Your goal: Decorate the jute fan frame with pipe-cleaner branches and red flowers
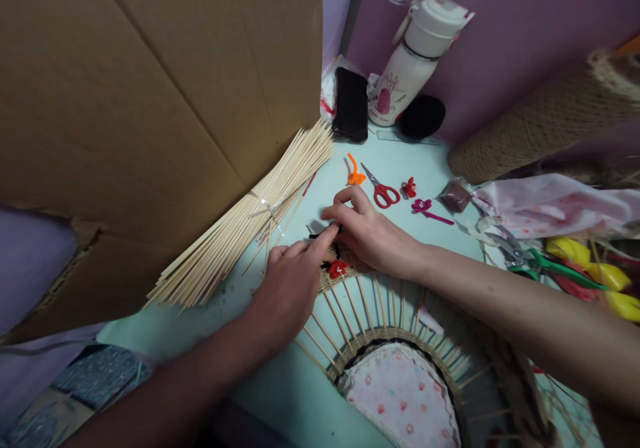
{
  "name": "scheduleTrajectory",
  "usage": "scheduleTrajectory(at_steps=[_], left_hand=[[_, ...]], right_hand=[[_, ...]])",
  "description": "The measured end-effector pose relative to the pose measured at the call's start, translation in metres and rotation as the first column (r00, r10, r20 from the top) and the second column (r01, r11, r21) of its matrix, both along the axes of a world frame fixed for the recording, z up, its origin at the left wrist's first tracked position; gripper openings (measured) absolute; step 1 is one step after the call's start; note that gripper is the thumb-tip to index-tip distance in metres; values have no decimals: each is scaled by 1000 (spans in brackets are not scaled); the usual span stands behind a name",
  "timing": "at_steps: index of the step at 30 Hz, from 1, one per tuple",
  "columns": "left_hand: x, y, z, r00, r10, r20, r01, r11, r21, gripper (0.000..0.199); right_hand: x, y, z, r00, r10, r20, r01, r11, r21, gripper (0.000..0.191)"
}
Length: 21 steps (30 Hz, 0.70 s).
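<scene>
A half-round woven basket piece [349, 351] with thin stick spokes lies on the table, floral cloth [400, 388] in its middle. A red pipe-cleaner flower [338, 269] sits at its far woven edge. Just beyond that flower, my left hand [295, 288] and my right hand [373, 238] meet, fingers closed around a black strip [315, 236] that looks like pipe cleaner. Fingers cover most of the strip, so how it joins the weave is hidden. Past my right hand lie red-handled scissors [386, 196], an orange flower [357, 178], another red flower [409, 187] and a purple flower [422, 205].
A large cardboard sheet [165, 101] stands at the left, beside a tied bundle of sticks [240, 228]. At the back are a phone [351, 105] and a white bottle [407, 68]. A twine roll [530, 115] and green-handled pliers [565, 271] are on the right.
</scene>
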<state>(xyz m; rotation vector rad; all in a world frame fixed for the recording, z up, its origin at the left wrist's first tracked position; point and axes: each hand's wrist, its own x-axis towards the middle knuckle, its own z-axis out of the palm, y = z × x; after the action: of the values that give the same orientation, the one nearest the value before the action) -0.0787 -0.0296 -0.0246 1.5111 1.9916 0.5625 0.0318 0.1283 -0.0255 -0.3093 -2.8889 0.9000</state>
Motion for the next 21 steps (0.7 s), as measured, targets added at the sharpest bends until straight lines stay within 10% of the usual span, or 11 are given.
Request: scheduleTrajectory(at_steps=[13, 21], left_hand=[[2, -2, -1, 999, 38, 16, -39, 999, 12, 64], [2, -3, -3, 999, 36, 33, -37, 999, 29, 62]], right_hand=[[0, 5, 23, 990, -123, 65, 138, 942, -307, 32], [24, -6, 32, 939, -294, 176, 317, 941, -116, 25]])
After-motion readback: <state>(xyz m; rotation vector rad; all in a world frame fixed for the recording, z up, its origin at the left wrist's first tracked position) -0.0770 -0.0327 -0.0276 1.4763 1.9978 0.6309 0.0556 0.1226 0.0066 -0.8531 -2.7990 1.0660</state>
